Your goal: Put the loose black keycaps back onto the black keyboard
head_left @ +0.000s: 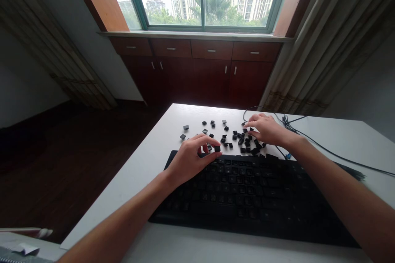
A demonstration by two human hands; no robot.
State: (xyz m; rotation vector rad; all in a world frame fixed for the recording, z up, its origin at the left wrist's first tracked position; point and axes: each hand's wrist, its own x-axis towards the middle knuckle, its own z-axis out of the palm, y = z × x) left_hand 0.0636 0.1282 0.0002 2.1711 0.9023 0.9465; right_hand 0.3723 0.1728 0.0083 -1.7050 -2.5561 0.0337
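A black keyboard (230, 191) lies across the white table, with several key positions bare of caps. Between the thumb and fingers of my left hand (189, 156), a black keycap (217, 148) is pinched just above the keyboard's top edge. Loose keycaps (247, 141) are scattered behind the keyboard, thickest toward the right. My right hand (263, 127) reaches over that cluster, thumb and fingers apart around a few caps. Whether its fingertips touch one is hard to make out.
A black cable (327, 146) loops behind my right hand and runs off to the right. Beside my right forearm lies a dark bristled brush (354, 171). The white table (123, 197) ends at the left, above a dark floor. Red-brown cabinets (197, 76) stand under the window.
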